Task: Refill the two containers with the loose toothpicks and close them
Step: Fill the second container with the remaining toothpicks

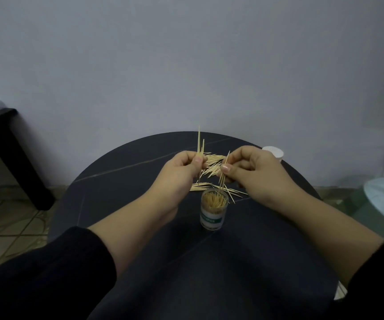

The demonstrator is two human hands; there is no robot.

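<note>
Pale grey wall at the back, round dark bench (pixel 107 185) in front, and we are right in the thick of the refill. The left hand (pixel 179 169) pinches a small bunch (pixel 199 146) of toothpicks between thumb and fingers, tips pointing straight up, over the left end of the pile. The right hand (pixel 255 174) is clamped on a few sticks (pixel 221 187) of its own, angled downward, their lower ends right at the mouth of the clear container (pixel 214 211). That container stands upright in the middle of the bench, on the near side of the pile, lid off, and it looks well packed: close to full, I'd say. The two hands hang apart, and neither touches the container's wall.

What's left? Plenty. Loose toothpicks (pixel 210 170) lie scattered just beyond the container, with a thicker heap behind the hands and a thinner fan nearer in. No second open container shows. A white round thing (pixel 274 152) at the far right rim of the bench could be a lid or the other container; I can't tell which. So my read is that the first container is nearly topped up but not closed, the second is not begun as far as can be seen, and the closing is yet to come.
</note>
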